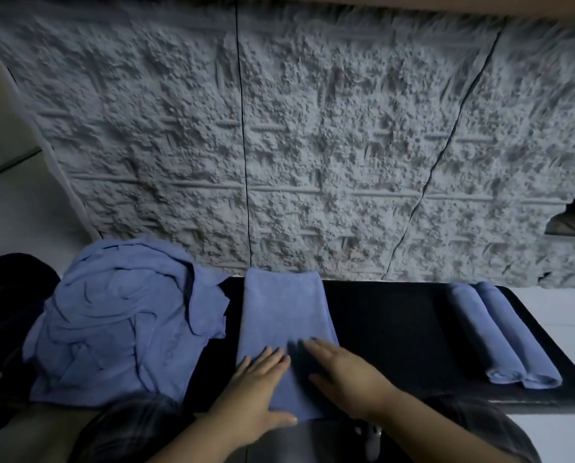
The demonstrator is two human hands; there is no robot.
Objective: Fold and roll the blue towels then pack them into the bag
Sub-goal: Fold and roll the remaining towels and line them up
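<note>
— Two hands lie flat on the folded towel (284, 315), yes? What does it look like?

— A long blue strip, folded lengthwise, running from the near edge of the black table (396, 329) away to its far edge by the wall. Its surface is smooth, its long edges straight. The left hand (259, 389) rests on its near left part with fingers straight and spread, thumb at the strip's near end. The right hand (343, 372) lies on its near right part, fingers straight and together, pointing up and left. Neither one grips the cloth; both just press it.

— How much room is there around it?

— To the right of the strip the dark tabletop is bare up to the two rolled towels (503, 335), which lie side by side and touching, well apart from the strip, near the table's right end. On the left the strip sits just beside the towel pile (122, 322), with only a narrow dark gap between.

— And what else is around?

— That pile is a crumpled blue heap over the table's left end. A dark bag (8, 305) sits left of it, partly out of view. The rough grey wall (279, 128) rises directly behind the table.
</note>
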